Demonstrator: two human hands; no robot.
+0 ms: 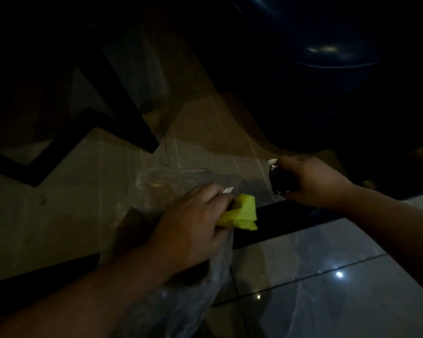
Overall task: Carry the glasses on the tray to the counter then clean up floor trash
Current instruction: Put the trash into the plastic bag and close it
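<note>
Left hand [193, 223] grips folded yellow trash [244, 213] and clear bag [181, 301]; right hand [313, 181] clutches dark wrapper [281, 180].

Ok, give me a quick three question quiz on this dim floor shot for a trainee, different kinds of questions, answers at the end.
1. True or false: the left hand holds a yellow folded piece together with a clear plastic bag.
2. Multiple choice: what is the right hand closed on? A) a drinking glass B) a small dark shiny object C) nothing
3. Fill in: the glossy tiled floor with light reflections lies at the ______ right of the picture.

Key: 1 true; 2 B; 3 lower
</note>
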